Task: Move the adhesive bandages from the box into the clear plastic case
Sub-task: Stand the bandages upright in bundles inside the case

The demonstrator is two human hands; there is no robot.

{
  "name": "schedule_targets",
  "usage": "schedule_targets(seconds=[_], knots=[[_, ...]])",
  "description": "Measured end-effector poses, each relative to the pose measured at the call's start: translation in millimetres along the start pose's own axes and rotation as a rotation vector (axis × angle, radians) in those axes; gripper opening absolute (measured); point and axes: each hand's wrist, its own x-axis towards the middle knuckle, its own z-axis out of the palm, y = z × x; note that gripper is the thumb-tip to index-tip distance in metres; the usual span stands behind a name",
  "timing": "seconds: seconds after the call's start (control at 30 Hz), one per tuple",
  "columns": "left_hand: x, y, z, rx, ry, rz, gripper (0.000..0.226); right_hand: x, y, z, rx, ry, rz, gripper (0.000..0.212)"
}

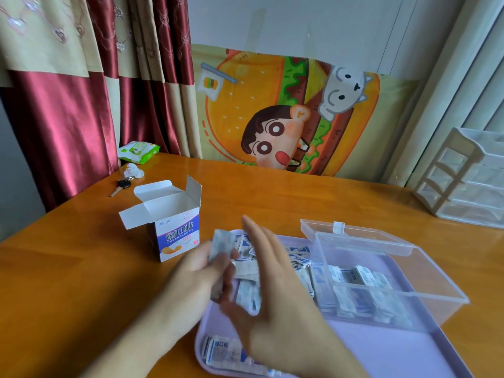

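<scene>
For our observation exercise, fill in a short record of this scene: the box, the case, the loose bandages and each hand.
box: bandage box, flaps open, upright on wooden table
case: clear plastic case, lid open, on lilac tray, some bandages inside
loose bandages: pile of bandages on the tray, left of the case
left hand: left hand, fingers pinch a stack of bandages
right hand: right hand, fingers straight, over the tray

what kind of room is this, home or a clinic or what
Most likely a home, perhaps a bedroom or living area. Red and beige curtains hang behind a wooden table, a cartoon burger blanket is draped at its far edge, and a key and wet wipes pack lie about.
</scene>
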Motion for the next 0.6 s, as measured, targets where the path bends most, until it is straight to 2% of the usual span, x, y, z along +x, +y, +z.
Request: schedule_targets(seconds=[0.03, 0.1, 0.17, 0.23, 0.43, 0.5, 0.6], knots=[[2.1, -3.8, -2.2, -0.067, 0.059, -0.005, 0.018, 0.2, 4.0, -7.0, 0.027, 0.060, 0.007, 0.088], [7.8, -7.8, -11.2, -0.131, 0.173, -0.031, 0.020, 1.7, 13.3, -14.2, -0.092, 0.232, 0.049, 0.059], [8.1, -6.9, -16.5, -0.146, 0.216, -0.044, 0.019, 4.1, 17.8, -14.4, -0.239, 0.290, 0.141, 0.048], [7.1, -7.3, -18.1, -0.166, 0.207, -0.056, 0.018, 3.0, 18.8, -9.9, -0.334, 0.196, 0.185, 0.043], [6.6, -5.6, -14.2, -0.169, 0.169, -0.079, 0.017, -2.5, -4.7, 3.3, -0.661, -0.253, 0.183, 0.027], [6.3, -5.0, -14.5, -0.168, 0.165, -0.082, 0.017, -4.0, -13.2, 5.3, -0.679, -0.306, 0.184, 0.032], [6.3, -3.6, -14.5, -0.178, 0.155, -0.078, 0.017, -7.2, -16.1, 7.5, -0.674, -0.292, 0.156, 0.037]])
